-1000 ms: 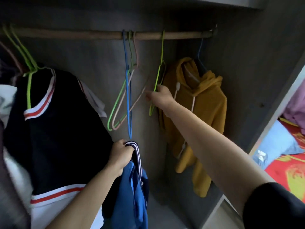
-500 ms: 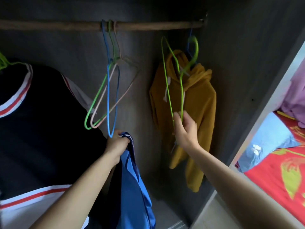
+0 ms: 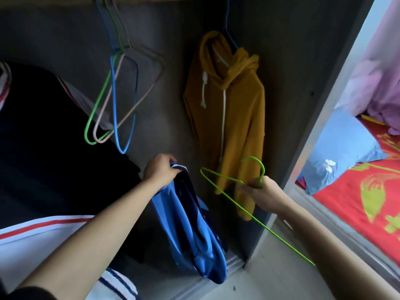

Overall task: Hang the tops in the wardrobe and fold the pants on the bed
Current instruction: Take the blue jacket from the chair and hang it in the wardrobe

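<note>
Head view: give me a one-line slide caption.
Left hand holds a blue top, right hand grips a green hanger, in front of a hanging yellow hoodie.

The left forearm (image 3: 91, 245) is bare from the wrist almost to the elbow, where the rounded edge of a black sleeve (image 3: 28, 295) shows in the bottom-left corner of the view. The right forearm (image 3: 324, 239) is bare along all of its visible length. The left grip (image 3: 159, 171) and the right grip (image 3: 263, 192) are bare hands.
</note>
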The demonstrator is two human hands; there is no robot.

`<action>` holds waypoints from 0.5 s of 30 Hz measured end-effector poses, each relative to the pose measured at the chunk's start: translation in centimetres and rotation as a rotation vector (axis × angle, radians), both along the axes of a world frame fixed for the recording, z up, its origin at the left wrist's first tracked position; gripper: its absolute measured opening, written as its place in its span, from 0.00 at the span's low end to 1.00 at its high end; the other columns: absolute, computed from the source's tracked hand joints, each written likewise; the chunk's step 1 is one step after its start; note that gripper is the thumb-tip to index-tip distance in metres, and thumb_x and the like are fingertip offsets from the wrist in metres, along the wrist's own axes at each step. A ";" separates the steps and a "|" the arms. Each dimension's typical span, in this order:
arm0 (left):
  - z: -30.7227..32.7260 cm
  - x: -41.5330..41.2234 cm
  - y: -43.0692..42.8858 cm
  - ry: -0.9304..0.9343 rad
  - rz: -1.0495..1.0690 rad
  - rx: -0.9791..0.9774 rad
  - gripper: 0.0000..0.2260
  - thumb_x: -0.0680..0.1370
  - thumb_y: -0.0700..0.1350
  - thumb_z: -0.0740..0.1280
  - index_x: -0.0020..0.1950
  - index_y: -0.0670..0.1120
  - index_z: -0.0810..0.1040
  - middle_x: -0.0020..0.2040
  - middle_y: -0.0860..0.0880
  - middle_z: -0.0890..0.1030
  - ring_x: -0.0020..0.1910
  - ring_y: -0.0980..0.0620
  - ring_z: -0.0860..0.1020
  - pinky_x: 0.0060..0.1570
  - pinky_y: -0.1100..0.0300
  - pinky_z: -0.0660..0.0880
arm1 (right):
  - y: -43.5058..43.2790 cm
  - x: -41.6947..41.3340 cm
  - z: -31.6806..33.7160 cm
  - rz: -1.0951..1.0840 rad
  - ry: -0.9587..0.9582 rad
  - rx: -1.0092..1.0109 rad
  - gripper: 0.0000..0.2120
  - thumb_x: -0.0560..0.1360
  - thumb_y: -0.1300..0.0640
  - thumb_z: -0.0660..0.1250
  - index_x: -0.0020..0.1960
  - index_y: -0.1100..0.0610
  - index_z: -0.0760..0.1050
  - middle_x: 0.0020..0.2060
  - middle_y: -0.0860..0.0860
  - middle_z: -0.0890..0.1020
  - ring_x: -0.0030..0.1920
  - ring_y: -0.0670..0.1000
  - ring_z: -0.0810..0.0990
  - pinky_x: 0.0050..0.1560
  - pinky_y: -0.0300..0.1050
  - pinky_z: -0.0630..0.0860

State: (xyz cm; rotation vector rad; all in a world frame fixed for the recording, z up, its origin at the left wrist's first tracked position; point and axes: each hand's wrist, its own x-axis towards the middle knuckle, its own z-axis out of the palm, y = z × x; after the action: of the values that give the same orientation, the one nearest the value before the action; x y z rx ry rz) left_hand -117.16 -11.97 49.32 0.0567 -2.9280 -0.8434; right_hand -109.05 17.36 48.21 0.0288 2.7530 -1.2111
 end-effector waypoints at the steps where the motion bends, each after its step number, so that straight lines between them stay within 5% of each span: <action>1: 0.1 0.0 0.4 0.016 0.019 -0.032 0.09 0.69 0.53 0.75 0.44 0.53 0.80 0.46 0.50 0.84 0.47 0.46 0.81 0.46 0.54 0.79 | 0.7 0.4 0.3 0.060 -0.059 0.006 0.09 0.77 0.52 0.69 0.39 0.50 0.83 0.36 0.47 0.84 0.41 0.51 0.81 0.45 0.45 0.77; 5: 1.0 0.1 2.4 0.066 0.030 -0.043 0.13 0.69 0.51 0.76 0.50 0.50 0.80 0.50 0.48 0.83 0.51 0.44 0.80 0.49 0.53 0.78 | 1.2 2.6 1.9 0.180 -0.183 -0.158 0.09 0.77 0.50 0.69 0.41 0.51 0.84 0.28 0.49 0.78 0.30 0.50 0.76 0.33 0.43 0.75; 7: 1.4 0.3 3.7 0.086 0.012 -0.017 0.13 0.68 0.51 0.76 0.50 0.50 0.80 0.50 0.48 0.83 0.51 0.45 0.80 0.49 0.54 0.77 | 0.4 3.1 2.2 0.099 -0.207 -0.345 0.11 0.79 0.50 0.67 0.45 0.55 0.85 0.23 0.49 0.68 0.23 0.47 0.65 0.22 0.38 0.63; 13: 2.6 1.5 6.9 0.078 -0.130 0.100 0.12 0.67 0.42 0.75 0.47 0.52 0.79 0.41 0.51 0.81 0.42 0.49 0.80 0.38 0.59 0.74 | -3.4 1.5 -0.3 -0.064 -0.042 -0.246 0.13 0.81 0.49 0.64 0.45 0.54 0.84 0.17 0.43 0.65 0.20 0.43 0.62 0.24 0.38 0.61; 15: 2.6 2.0 7.0 0.051 -0.179 0.115 0.15 0.67 0.41 0.73 0.52 0.51 0.79 0.42 0.50 0.81 0.44 0.48 0.80 0.42 0.57 0.77 | -3.6 1.2 -0.6 -0.096 -0.005 -0.271 0.13 0.80 0.50 0.64 0.42 0.52 0.83 0.18 0.43 0.67 0.21 0.44 0.63 0.26 0.39 0.63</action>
State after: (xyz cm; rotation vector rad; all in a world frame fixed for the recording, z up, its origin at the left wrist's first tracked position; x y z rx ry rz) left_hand -115.18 -5.02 51.96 -0.2191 -2.8667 -1.0220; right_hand -107.89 13.71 47.60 0.1375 2.5841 -1.5955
